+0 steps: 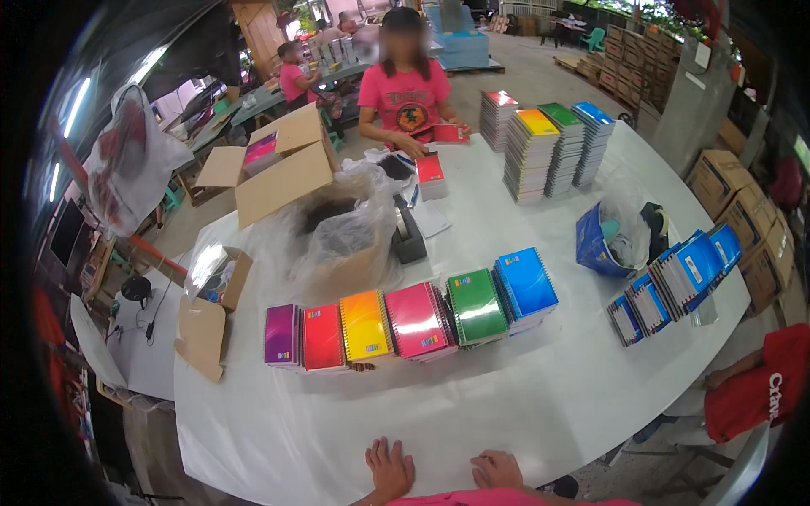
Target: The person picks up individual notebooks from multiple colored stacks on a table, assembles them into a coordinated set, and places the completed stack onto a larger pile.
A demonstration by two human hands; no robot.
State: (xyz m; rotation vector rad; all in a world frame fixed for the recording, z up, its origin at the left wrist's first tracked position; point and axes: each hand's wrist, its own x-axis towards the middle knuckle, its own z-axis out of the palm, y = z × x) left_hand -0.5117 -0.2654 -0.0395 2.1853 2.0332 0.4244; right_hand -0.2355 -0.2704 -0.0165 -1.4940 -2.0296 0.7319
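Note:
Near the table's front edge, my left hand [390,468] lies with its fingers apart on the white tabletop [337,417], holding nothing. To its right my right hand [496,469] rests at the same edge, fingers loosely bent and nothing in them. Beyond both hands runs a row of spiral notebook stacks: purple [282,336], red [323,337], yellow [366,325], pink [418,319], green [476,304] and blue [525,281]. The blue stack looks the tallest. Neither hand touches the notebooks.
Across the table a person in pink handles red notebooks [430,169]. Tall notebook stacks [531,160] stand far right, nearer a blue bag [595,244] and blue notebooks [696,266]. A plastic-lined box [354,261], tape dispenser [409,240] and open carton [283,190] occupy the far left.

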